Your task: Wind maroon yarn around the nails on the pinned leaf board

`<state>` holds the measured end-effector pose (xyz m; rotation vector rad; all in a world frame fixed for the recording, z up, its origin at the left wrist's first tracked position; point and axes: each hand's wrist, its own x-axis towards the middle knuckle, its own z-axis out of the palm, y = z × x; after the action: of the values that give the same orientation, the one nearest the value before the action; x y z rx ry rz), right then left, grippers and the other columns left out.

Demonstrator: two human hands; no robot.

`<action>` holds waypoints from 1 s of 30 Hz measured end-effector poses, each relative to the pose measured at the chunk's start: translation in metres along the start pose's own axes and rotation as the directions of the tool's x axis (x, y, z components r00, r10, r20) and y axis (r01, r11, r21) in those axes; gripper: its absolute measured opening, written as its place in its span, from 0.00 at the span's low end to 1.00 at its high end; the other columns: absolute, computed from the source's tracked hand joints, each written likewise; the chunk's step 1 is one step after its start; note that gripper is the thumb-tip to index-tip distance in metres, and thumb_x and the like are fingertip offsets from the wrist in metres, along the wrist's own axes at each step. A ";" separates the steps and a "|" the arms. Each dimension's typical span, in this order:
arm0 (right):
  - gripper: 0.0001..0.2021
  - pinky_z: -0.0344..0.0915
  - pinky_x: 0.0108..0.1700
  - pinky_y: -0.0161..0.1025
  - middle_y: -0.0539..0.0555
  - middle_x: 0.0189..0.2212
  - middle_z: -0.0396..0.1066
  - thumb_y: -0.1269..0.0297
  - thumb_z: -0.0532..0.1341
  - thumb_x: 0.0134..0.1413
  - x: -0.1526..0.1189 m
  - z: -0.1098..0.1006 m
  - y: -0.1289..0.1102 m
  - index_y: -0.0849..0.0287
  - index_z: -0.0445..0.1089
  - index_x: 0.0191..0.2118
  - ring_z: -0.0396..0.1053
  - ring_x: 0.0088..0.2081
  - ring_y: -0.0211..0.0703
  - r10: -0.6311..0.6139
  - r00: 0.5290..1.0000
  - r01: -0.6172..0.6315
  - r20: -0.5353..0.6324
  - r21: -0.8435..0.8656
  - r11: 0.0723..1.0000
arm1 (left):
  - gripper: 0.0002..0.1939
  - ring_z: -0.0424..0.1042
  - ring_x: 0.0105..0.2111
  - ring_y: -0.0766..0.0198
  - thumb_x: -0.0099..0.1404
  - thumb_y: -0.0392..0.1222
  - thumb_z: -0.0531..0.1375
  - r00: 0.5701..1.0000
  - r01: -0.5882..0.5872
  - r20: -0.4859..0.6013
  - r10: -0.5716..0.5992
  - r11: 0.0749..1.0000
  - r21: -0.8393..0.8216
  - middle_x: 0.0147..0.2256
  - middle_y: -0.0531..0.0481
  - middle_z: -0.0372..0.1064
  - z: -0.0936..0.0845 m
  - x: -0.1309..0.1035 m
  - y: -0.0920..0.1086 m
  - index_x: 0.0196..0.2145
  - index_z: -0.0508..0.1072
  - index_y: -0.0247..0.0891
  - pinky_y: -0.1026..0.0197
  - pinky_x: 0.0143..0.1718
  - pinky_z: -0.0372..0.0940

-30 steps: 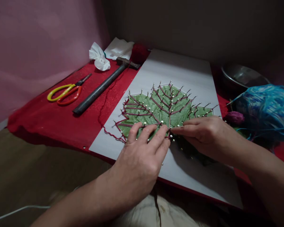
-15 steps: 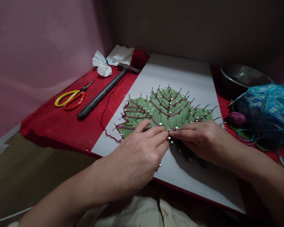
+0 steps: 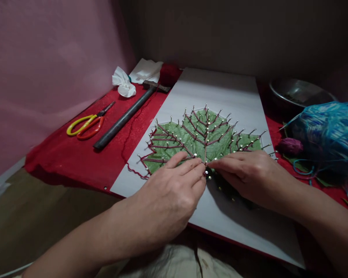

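A green leaf (image 3: 171,131) lies on a white board (image 3: 220,81), studded with nails (image 3: 207,109) and laced with dark red yarn (image 3: 175,146) along its veins. My left hand (image 3: 176,189) rests over the leaf's lower left, fingers bent and pressed together, tips at the nails by the leaf's base. From the right, my right hand (image 3: 249,170) meets it there with thumb and forefinger pinched. The two sets of fingertips nearly touch. Whatever thin thing they pinch is too small to make out. Both hands cover the lower part of the leaf.
Left on the red cloth (image 3: 63,158) lie scissors (image 3: 89,123), a hammer (image 3: 127,116) and crumpled tissue (image 3: 124,83). A red yarn ball (image 3: 169,74) sits behind, its strand trailing forward. At right are a metal bowl (image 3: 301,90), blue yarn (image 3: 330,131) and a small purple yarn ball (image 3: 290,146).
My fingertips stay together at the leaf's base, with only a slight shift of the fingers. The whole view has moved a little, the board and tools sitting slightly lower in it.
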<state>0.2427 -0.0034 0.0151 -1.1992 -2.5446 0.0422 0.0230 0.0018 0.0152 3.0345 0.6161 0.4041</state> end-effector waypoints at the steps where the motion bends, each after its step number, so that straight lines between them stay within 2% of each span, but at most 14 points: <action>1: 0.11 0.62 0.27 0.35 0.52 0.25 0.75 0.73 0.55 0.57 0.001 0.001 0.000 0.60 0.75 0.36 0.71 0.24 0.40 0.026 1.000 -0.026 -0.005 -0.007 1.000 | 0.13 0.63 0.55 0.53 0.66 0.34 0.54 1.000 -0.003 -0.001 0.003 1.000 0.002 0.50 0.41 0.69 0.000 0.000 0.000 0.47 0.71 0.31 0.48 0.60 0.49; 5: 0.10 0.63 0.27 0.35 0.51 0.25 0.75 0.73 0.56 0.55 0.002 0.001 -0.001 0.59 0.75 0.34 0.72 0.24 0.41 0.037 0.999 -0.037 -0.007 0.007 0.999 | 0.13 0.63 0.55 0.54 0.66 0.34 0.53 1.000 0.005 -0.005 -0.005 1.000 0.001 0.50 0.40 0.69 0.002 -0.002 0.000 0.47 0.71 0.30 0.47 0.61 0.47; 10: 0.14 0.64 0.28 0.35 0.53 0.27 0.76 0.75 0.54 0.55 0.000 0.000 -0.004 0.57 0.75 0.40 0.73 0.26 0.41 0.008 1.000 -0.007 0.030 -0.002 1.000 | 0.12 0.62 0.56 0.53 0.67 0.34 0.52 1.000 0.009 -0.023 -0.009 1.000 0.002 0.49 0.40 0.69 0.003 -0.003 0.001 0.45 0.71 0.31 0.47 0.61 0.47; 16: 0.13 0.65 0.28 0.38 0.55 0.30 0.77 0.74 0.53 0.58 0.000 -0.001 -0.005 0.59 0.75 0.41 0.74 0.29 0.45 -0.038 0.998 0.040 0.054 -0.036 0.999 | 0.11 0.64 0.55 0.52 0.66 0.33 0.52 0.999 -0.007 -0.048 0.007 1.000 -0.004 0.47 0.39 0.70 0.003 -0.002 0.000 0.43 0.71 0.30 0.46 0.60 0.50; 25: 0.11 0.58 0.25 0.35 0.51 0.26 0.75 0.73 0.55 0.59 0.005 -0.008 0.000 0.57 0.74 0.39 0.72 0.25 0.40 -0.041 0.987 0.042 0.154 -0.001 0.999 | 0.08 0.66 0.50 0.57 0.65 0.32 0.53 1.000 0.008 0.000 -0.008 0.997 -0.071 0.43 0.42 0.71 -0.001 0.004 -0.001 0.39 0.71 0.32 0.48 0.61 0.54; 30: 0.12 0.57 0.25 0.35 0.53 0.27 0.75 0.73 0.53 0.60 0.003 -0.004 0.001 0.59 0.74 0.40 0.72 0.26 0.40 -0.076 0.991 0.076 0.108 0.011 0.997 | 0.09 0.67 0.50 0.57 0.65 0.32 0.52 1.000 0.005 -0.014 -0.006 0.998 -0.069 0.43 0.41 0.71 -0.001 0.004 0.000 0.38 0.71 0.33 0.47 0.60 0.55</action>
<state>0.2428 -0.0003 0.0196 -1.1251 -2.6798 0.1008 0.0264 0.0039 0.0177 2.9662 0.5976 0.4380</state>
